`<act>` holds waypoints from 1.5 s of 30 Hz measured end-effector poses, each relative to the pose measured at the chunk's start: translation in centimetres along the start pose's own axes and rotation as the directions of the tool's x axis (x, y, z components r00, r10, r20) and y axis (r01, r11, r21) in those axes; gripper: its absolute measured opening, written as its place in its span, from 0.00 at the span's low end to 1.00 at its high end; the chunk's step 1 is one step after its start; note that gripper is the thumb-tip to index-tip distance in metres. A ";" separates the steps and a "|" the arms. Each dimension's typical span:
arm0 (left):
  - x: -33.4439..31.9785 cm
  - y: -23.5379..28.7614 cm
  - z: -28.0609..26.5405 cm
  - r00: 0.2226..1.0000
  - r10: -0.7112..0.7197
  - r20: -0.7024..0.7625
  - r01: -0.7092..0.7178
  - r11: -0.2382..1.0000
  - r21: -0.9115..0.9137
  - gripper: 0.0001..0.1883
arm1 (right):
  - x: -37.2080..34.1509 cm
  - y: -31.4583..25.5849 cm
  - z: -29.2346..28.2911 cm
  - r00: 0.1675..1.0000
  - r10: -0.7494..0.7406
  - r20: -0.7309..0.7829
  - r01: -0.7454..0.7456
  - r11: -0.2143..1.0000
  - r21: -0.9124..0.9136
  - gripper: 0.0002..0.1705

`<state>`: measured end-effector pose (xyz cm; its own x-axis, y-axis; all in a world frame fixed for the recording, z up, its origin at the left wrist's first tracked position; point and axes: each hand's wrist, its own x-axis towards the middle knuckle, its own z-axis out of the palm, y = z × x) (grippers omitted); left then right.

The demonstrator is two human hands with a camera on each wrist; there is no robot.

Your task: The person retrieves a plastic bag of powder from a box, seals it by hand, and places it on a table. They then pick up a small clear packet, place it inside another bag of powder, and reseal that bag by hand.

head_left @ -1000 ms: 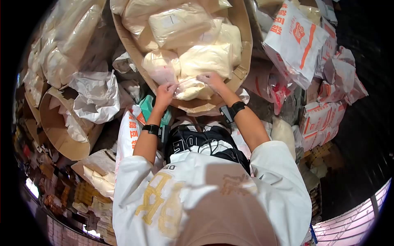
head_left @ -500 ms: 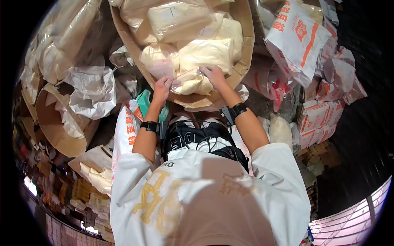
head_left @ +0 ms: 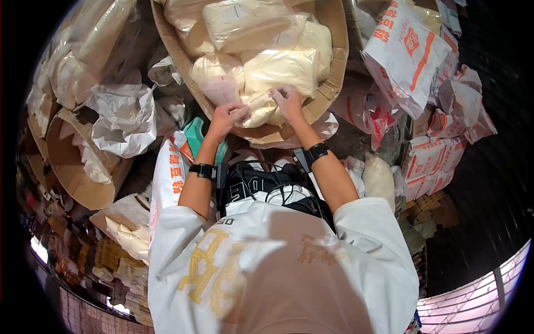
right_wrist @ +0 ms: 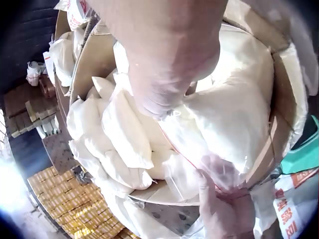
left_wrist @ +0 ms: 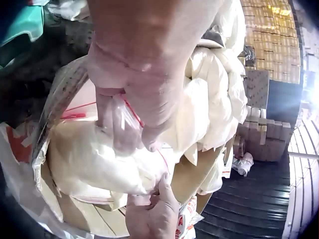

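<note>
A clear zip bag of pale cream powder, with a red line along its mouth, lies at the near side of a large cardboard container. My left hand pinches the bag's mouth at its left; in the left wrist view some of its fingers show through the clear plastic. At the other end of the red line, my right hand pinches the plastic between thumb and fingers. The filled body of the bag bulges beside the hands in the left wrist view.
More filled bags are heaped in the container beyond the hands. White sacks with red print stand to the right. A second cardboard container and a crumpled white sack are at left, with a green thing nearer.
My left hand has shifted slightly right along the bag's mouth, closer to the right hand, and its fingers now point more to the right. The right hand stays nearly in place.
</note>
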<state>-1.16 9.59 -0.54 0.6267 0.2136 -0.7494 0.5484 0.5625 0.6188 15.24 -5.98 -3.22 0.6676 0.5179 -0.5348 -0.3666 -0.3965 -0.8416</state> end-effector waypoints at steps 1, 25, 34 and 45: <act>0.0 0.1 0.0 1.000 -0.003 0.027 0.002 1.000 0.029 0.13 | 0.0 0.1 -0.1 0.999 -0.004 0.035 0.003 1.000 0.024 0.06; 3.9 4.2 5.2 0.939 0.271 0.213 -0.341 0.822 0.455 0.08 | -2.1 -2.2 -1.8 0.987 -0.156 -0.042 0.162 0.958 0.237 0.04; 3.8 2.7 6.9 0.926 0.359 0.117 -0.377 0.873 0.310 0.06 | -2.7 -2.7 -2.9 0.999 0.040 0.024 -0.038 0.996 -0.080 0.11; 2.1 4.1 8.1 0.886 0.464 -0.009 -0.395 0.764 0.510 0.05 | -2.3 -3.6 -1.2 0.997 -0.063 -0.044 0.058 0.991 -0.118 0.09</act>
<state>6.90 5.84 2.39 0.8048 0.4571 -0.3787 0.4535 -0.0619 0.8891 15.84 -6.63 1.12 0.7172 0.5081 -0.4769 -0.2487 -0.4526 -0.8563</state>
